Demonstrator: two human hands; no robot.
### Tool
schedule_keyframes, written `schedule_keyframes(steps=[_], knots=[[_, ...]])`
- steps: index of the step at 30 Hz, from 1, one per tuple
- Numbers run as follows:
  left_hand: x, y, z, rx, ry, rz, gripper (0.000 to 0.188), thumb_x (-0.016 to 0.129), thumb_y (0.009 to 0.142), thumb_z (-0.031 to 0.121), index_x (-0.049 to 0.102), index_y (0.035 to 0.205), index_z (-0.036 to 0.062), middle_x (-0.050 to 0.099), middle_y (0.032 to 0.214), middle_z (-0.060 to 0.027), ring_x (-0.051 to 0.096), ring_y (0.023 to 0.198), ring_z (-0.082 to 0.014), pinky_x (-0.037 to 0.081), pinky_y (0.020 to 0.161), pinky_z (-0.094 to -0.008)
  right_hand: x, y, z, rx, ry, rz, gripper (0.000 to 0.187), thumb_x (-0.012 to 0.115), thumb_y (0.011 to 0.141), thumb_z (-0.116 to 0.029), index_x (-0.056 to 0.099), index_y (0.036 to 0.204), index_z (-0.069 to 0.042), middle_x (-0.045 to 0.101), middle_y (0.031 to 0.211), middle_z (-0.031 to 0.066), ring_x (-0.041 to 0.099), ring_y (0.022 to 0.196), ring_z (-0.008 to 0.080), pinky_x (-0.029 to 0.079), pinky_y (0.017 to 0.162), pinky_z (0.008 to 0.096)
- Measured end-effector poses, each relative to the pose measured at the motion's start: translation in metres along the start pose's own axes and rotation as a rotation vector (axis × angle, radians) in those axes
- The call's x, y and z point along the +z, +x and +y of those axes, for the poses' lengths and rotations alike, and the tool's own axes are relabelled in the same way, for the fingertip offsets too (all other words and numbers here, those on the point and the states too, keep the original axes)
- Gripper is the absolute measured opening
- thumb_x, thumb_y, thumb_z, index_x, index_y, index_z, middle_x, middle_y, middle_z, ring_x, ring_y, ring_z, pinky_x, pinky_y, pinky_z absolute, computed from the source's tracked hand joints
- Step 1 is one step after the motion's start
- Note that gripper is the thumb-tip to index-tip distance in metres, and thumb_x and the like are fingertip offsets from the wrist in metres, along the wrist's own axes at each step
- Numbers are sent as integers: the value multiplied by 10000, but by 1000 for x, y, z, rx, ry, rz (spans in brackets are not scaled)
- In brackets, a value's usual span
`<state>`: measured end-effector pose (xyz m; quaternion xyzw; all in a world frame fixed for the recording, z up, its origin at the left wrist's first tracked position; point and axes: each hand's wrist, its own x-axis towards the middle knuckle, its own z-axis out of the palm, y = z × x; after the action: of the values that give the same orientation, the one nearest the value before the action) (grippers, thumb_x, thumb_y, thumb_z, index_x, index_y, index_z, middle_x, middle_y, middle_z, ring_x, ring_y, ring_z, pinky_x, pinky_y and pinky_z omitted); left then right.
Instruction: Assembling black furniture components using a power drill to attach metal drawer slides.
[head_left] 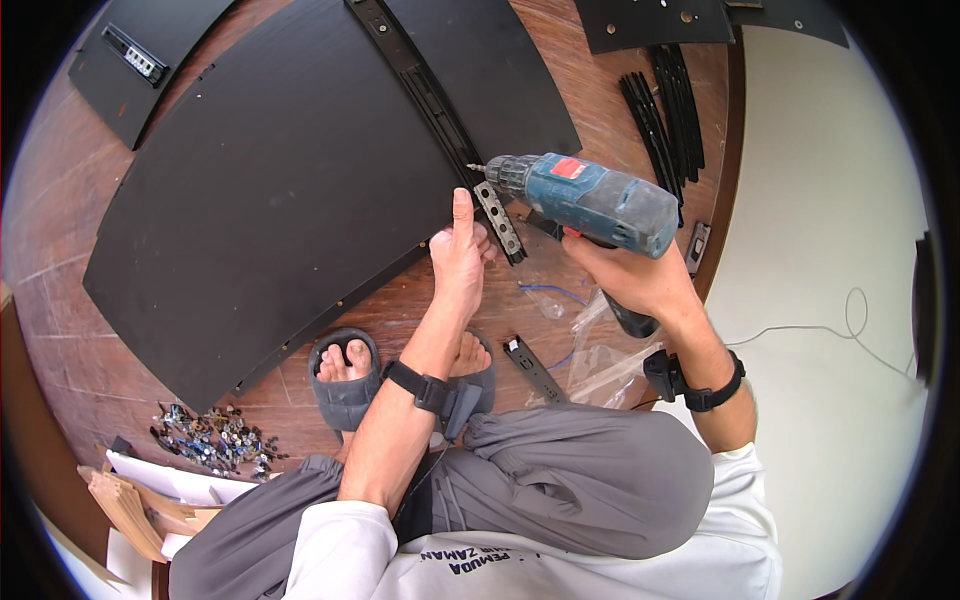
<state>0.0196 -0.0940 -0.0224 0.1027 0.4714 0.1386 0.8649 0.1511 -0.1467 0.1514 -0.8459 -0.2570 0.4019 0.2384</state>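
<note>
My right hand (640, 275) is wrapped round the grip of a blue and black cordless drill (590, 200). Its bit (476, 168) points left, over a black drawer slide (430, 105) that lies across a large black panel (280, 170). A silver perforated ball-bearing strip (498, 215) shows at the slide's near end, which sticks out past the panel's edge. Close beside this end is my left hand (460, 255), its thumb stretched up and its other fingers curled. What those fingers hold, if anything, is hidden.
Mixed screws and fittings (215, 440) lie piled at lower left, near my sandalled feet (345, 365). A short rail (533, 368) and clear plastic bags (600, 370) are on the wooden floor. Several black rails (665, 120) lie at right; another panel (140, 70) is at upper left.
</note>
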Motion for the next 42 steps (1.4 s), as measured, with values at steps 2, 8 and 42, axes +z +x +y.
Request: schedule_keyframes(steps=[2, 8, 42], knots=[[1, -1, 2, 6, 0, -1, 436, 632, 889, 531, 509, 714, 151, 294, 561, 93, 287, 491, -44, 277, 472, -238, -1, 3, -8, -277, -148, 88, 212, 694, 767, -104, 654, 945, 4, 703, 808, 148, 697, 687, 299, 540, 649, 356], [-2, -4, 8, -78, 181, -137, 316, 665, 918, 348, 565, 738, 108, 323, 582, 98, 269, 519, -41, 261, 488, -235, -4, 10, -40, -80, -321, -59, 211, 712, 742, -145, 685, 900, -7, 694, 797, 192, 682, 817, 364, 553, 689, 379], [-6, 5, -1, -10, 223, -127, 395, 685, 882, 411, 707, 908, 17, 559, 666, 53, 430, 549, -13, 342, 494, -186, 2, 22, -45, -75, -357, -52, 248, 756, 746, -194, 687, 889, -5, 690, 788, 202, 688, 770, 358, 562, 678, 369]])
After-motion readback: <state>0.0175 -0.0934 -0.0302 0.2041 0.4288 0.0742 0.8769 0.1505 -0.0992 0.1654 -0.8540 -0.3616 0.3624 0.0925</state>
